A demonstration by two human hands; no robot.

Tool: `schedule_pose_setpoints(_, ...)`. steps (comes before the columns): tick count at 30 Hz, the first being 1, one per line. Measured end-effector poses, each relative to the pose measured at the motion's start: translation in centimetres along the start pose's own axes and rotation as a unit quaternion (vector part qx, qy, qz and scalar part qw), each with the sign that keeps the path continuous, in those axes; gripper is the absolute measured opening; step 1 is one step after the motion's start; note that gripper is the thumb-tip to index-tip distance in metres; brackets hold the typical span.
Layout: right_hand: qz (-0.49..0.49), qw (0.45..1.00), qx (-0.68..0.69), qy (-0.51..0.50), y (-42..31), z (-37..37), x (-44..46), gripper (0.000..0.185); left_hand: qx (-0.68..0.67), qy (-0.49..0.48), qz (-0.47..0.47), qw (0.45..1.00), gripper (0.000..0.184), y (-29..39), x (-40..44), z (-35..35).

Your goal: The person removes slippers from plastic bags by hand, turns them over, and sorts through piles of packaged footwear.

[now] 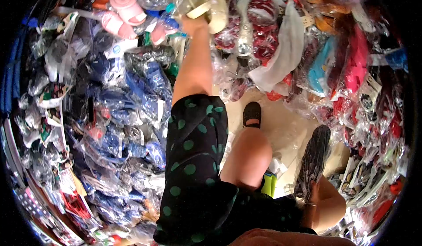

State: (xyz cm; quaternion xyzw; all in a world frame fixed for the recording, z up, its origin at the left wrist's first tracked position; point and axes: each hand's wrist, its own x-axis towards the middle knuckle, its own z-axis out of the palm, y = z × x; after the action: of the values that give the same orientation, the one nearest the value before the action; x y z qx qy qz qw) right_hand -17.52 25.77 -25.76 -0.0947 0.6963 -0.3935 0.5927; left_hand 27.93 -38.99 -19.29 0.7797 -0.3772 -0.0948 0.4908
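Note:
My left arm, in a dark sleeve with green dots, stretches far forward to the top of the head view. My left hand (pixel 193 25) is at a pair of beige clogs (pixel 213 6) and grips them at the heel strap side; its fingers are mostly hidden behind the clogs. Lower right, close to my bent knee, my right hand (pixel 313 189) is closed around a dark shoe in clear plastic wrap (pixel 315 158). The shoe points away from me, toe up.
Plastic-wrapped blue shoes (pixel 149 83) pile up on the left. Pink slides (pixel 125 4) lie beside the clogs. Wrapped red shoes (pixel 263 35) and a turquoise shoe (pixel 323 68) lie ahead and right. My foot in a black shoe (pixel 252 113) stands on the beige floor (pixel 281 127).

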Motion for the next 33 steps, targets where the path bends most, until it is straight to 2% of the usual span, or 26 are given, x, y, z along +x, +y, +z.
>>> schedule_pose_setpoints(2, 0.055, 0.989, -0.125, 0.061, 1.7, -2.6, 0.7, 0.068, -0.189, -0.012, -0.014, 0.982, 0.05, -2.7, 0.0, 1.1)
schedule_pose_setpoints(3, 0.03, 0.991, -0.118, 0.047, 0.2, -0.9, 0.0, 0.068, -0.347, -0.096, -0.067, 0.931, 0.04, -3.1, -0.6, -0.5)
schedule_pose_setpoints(4, 0.006, 0.993, -0.11, 0.033, -2.1, 1.6, -0.8, 0.067, -0.346, -0.091, -0.07, 0.931, 0.04, -4.2, -1.6, -2.3)
schedule_pose_setpoints(6, -0.001, 1.0, -0.014, 0.028, -3.3, 3.2, -1.5, 0.045, -0.287, -0.108, 0.11, 0.946, 0.031, -7.8, -4.3, -6.5)
schedule_pose_setpoints(9, -0.014, 0.997, -0.069, 0.034, -1.3, 1.1, 0.0, 0.051, -0.189, -0.183, 0.081, 0.961, 0.029, -16.2, -9.7, -14.9)
schedule_pose_setpoints(11, -0.055, 0.996, -0.063, 0.011, -0.8, 1.3, 0.8, 0.056, -0.103, -0.155, 0.004, 0.983, 0.027, -23.0, -14.3, -20.6)
schedule_pose_setpoints(12, -0.091, 0.994, -0.052, -0.007, -0.7, 1.4, 1.0, 0.061, -0.106, -0.188, -0.08, 0.973, 0.027, -25.0, -16.7, -24.3)
schedule_pose_setpoints(13, -0.096, 0.994, -0.056, -0.01, -1.1, 1.5, 1.0, 0.061, -0.088, -0.165, -0.018, 0.982, 0.026, -30.5, -19.1, -26.6)
schedule_pose_setpoints(14, -0.056, 0.992, -0.11, -0.009, -1.7, 1.6, 1.2, 0.059, -0.058, -0.164, -0.12, 0.977, 0.025, -32.7, -21.7, -30.0)
schedule_pose_setpoints(15, -0.016, 0.986, -0.164, -0.006, -2.4, 1.9, 1.0, 0.058, -0.095, -0.161, -0.145, 0.972, 0.025, -35.2, -24.6, -33.1)
schedule_pose_setpoints(16, -0.022, 0.986, -0.167, -0.005, -3.0, 2.6, 0.7, 0.058, -0.023, -0.16, -0.191, 0.968, 0.029, -35.3, -26.9, -36.2)
schedule_pose_setpoints(17, -0.051, 0.984, -0.172, -0.004, -3.7, 3.7, 0.6, 0.059, 0.061, -0.158, -0.19, 0.967, 0.034, -35.9, -29.2, -38.6)
schedule_pose_setpoints(18, -0.081, 0.981, -0.176, -0.004, -4.5, 4.9, 0.4, 0.061, 0.133, -0.177, -0.241, 0.945, 0.037, -35.9, -31.1, -41.1)
schedule_pose_setpoints(20, -0.107, 0.985, -0.134, -0.032, -5.7, 7.3, -0.2, 0.06, 0.126, -0.186, -0.301, 0.927, 0.036, -36.9, -34.6, -44.4)
schedule_pose_setpoints(22, -0.142, 0.984, -0.047, -0.093, -7.4, 10.5, -1.3, 0.06, 0.099, -0.167, -0.305, 0.932, 0.035, -35.3, -35.9, -45.8)
schedule_pose_setpoints(23, -0.175, 0.977, -0.076, -0.099, -9.8, 13.8, -3.1, 0.054, 0.031, -0.157, -0.326, 0.932, 0.035, -34.8, -36.0, -45.7)
schedule_pose_setpoints(24, -0.2, 0.961, -0.163, -0.102, -8.3, 10.5, 0.4, 0.049, -0.038, -0.146, -0.343, 0.927, 0.035, -34.2, -35.8, -45.5)
schedule_pose_setpoints(25, -0.203, 0.962, -0.145, -0.112, -8.8, 11.2, 0.4, 0.048, -0.132, -0.13, -0.29, 0.939, 0.034, -36.5, -36.1, -44.4)
schedule_pose_setpoints(26, -0.205, 0.963, -0.126, -0.123, -9.2, 11.9, 0.4, 0.047, -0.163, -0.14, -0.299, 0.93, 0.033, -34.0, -34.5, -44.0)
schedule_pose_setpoints(27, -0.152, 0.963, 0.0, -0.223, -5.9, 8.2, 6.9, 0.065, -0.185, -0.15, -0.231, 0.943, 0.031, -33.3, -33.3, -43.1)
schedule_pose_setpoints(28, -0.162, 0.959, 0.003, -0.232, -6.3, 9.5, 6.6, 0.065, -0.249, -0.153, -0.195, 0.936, 0.03, -30.7, -31.8, -42.7)
schedule_pose_setpoints(30, -0.251, 0.936, -0.071, -0.237, -12.7, 19.2, -2.6, 0.069, -0.281, -0.157, -0.116, 0.94, 0.031, -24.6, -28.5, -42.4)
schedule_pose_setpoints(32, -0.312, 0.904, -0.076, -0.282, -16.2, 26.7, -10.4, 0.074, -0.365, -0.18, -0.096, 0.908, 0.032, -19.2, -26.2, -43.1)
schedule_pose_setpoints(33, -0.29, 0.903, -0.099, -0.3, -16.6, 27.9, -11.2, 0.074, -0.403, -0.185, -0.081, 0.893, 0.033, -15.7, -25.6, -44.1)
